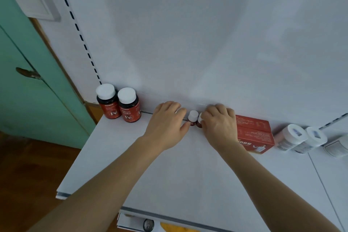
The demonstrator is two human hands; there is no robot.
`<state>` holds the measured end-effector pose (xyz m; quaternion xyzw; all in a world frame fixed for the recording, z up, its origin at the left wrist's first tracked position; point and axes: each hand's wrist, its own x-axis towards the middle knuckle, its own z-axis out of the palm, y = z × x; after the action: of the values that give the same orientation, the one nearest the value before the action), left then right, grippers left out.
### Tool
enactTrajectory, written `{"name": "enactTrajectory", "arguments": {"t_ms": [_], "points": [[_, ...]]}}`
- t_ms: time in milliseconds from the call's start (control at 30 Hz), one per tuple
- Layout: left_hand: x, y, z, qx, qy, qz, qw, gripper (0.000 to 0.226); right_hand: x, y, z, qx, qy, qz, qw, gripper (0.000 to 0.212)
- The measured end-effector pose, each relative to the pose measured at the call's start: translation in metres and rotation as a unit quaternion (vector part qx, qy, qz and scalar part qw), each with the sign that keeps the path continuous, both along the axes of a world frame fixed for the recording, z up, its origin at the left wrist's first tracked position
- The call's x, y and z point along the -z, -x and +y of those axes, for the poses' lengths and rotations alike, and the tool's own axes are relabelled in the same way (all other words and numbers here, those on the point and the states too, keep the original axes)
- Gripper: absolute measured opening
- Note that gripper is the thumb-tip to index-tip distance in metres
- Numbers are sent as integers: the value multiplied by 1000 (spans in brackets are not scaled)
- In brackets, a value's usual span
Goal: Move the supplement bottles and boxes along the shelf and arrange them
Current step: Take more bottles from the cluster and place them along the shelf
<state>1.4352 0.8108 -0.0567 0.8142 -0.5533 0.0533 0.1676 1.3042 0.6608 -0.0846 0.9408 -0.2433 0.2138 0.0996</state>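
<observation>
Two dark red bottles marked "Fe" with white caps [108,102] [129,106] stand at the back left of the white shelf [169,175]. At the shelf's back middle, my left hand [166,124] curls round small white-capped bottles, one of which [193,117] shows between my hands. My right hand [218,124] grips another small bottle [199,121] right beside it, mostly hidden. Two red boxes [254,133] lie just right of my right hand. Pale white-lidded jars [291,137] [314,138] stand further right.
A white back panel rises behind the shelf, with a slotted upright at the left. A green door [28,81] and wooden floor lie beyond the shelf's left end. A white box [337,147] sits at the far right. A lower shelf edge shows below.
</observation>
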Motion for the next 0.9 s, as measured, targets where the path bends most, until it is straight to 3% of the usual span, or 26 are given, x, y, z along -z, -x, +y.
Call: {"name": "enactTrajectory", "arguments": {"t_ms": [233, 400, 567, 900], "points": [[-4, -8, -1, 21, 7, -1, 1000, 41, -5, 5, 7, 26, 1, 26, 999, 9], [-9, 6, -11, 48, 36, 2, 998, 36, -21, 37, 18, 41, -11, -14, 999, 8], [-22, 49, -33, 104, 60, 13, 993, 55, -43, 86, 31, 91, -25, -18, 995, 23], [-56, 201, -85, 223, 42, -54, 973, 52, -69, 257, 36, 298, -87, 39, 950, 66]]}}
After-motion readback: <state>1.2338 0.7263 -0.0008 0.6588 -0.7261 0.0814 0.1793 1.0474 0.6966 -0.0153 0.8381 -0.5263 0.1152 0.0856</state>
